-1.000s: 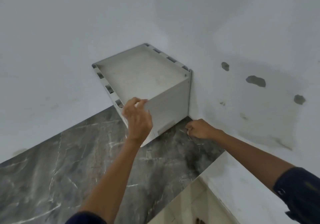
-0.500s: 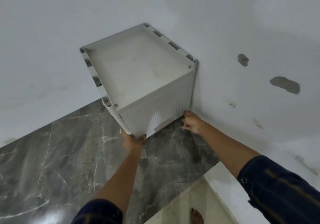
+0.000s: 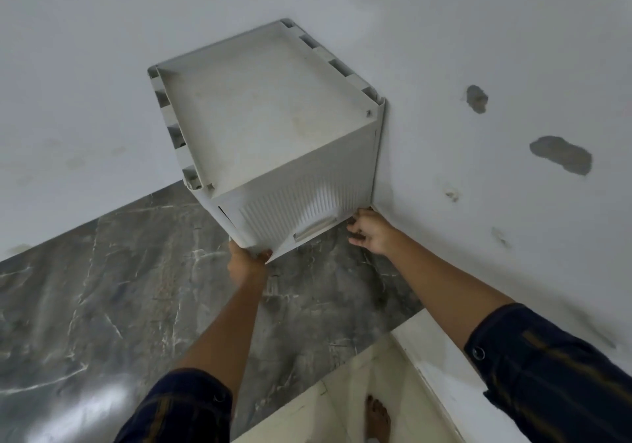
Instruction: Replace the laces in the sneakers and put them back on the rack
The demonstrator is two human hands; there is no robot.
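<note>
Nearest the camera is one bare foot on the pale floor, beside a white ledge. Two arms in dark sleeves reach forward over the dark marbled counter.

The left hand is at the near bottom corner of the white rack, fingers curled under its edge — it grips that corner. The right hand is at the other bottom corner, next to the wall; its fingers curl toward the base of the rack, but whether they actually hold it or only touch it I cannot tell.

The rack is a closed white box with a ribbed front door and a small handle low on that door. It sits on the counter in the corner where the two walls meet, its right side close against the wall.

What could go wrong, as I judge it:
- The right hand's fingers could get pinched between rack and wall, because that gap is narrow.
- The rack could tip or slide off line, since both hands hold only its bottom edge.
- The door could swing open if the box is tilted — nothing visibly latches it.

Count: one rack, one door, one handle, two hands, one foot, three dark patches on the right wall. No sneakers or laces are in view; if they are inside the rack, the closed door hides them.
</note>
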